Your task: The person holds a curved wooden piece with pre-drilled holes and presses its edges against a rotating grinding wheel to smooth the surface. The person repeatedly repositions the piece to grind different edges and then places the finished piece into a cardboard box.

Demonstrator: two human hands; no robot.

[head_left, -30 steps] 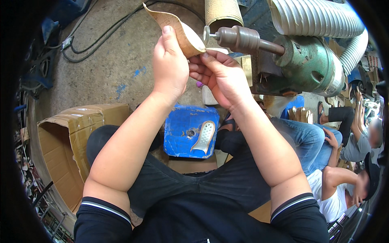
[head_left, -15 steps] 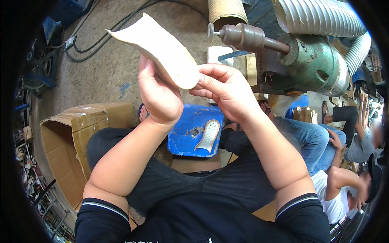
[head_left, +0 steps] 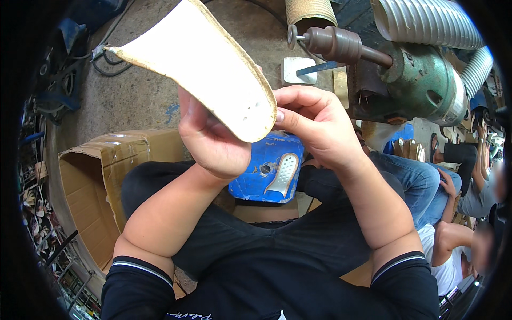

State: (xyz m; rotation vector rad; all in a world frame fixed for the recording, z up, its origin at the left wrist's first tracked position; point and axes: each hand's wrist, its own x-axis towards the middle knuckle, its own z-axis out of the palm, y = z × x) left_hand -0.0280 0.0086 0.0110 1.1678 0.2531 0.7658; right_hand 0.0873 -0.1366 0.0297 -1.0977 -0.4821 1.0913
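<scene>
A large curved white shell [head_left: 213, 69], shaped like a shin guard with a rough tan rim, is raised in front of me. Its rounded end points toward me, with a few small dark specks on the surface there. My left hand [head_left: 213, 138] supports it from beneath, its fingers mostly hidden behind the shell. At the rounded end, my right hand [head_left: 320, 120] grips the rim with thumb and fingers. Below my hands, a smaller perforated shell [head_left: 282, 173] with a brown edge lies on a blue plastic block [head_left: 248, 184].
A green motor [head_left: 426, 88] with a brown spindle [head_left: 336, 45] juts in at the upper right, beside a ribbed silver hose [head_left: 432, 21]. An opened cardboard box [head_left: 114, 154] stands on the left. People sit close by on the right, one in blue jeans [head_left: 418, 176].
The white shell has come nearer and tilted, so more of its broad face and its tan rim show. Both hands stay on it. My view has shifted slightly.
</scene>
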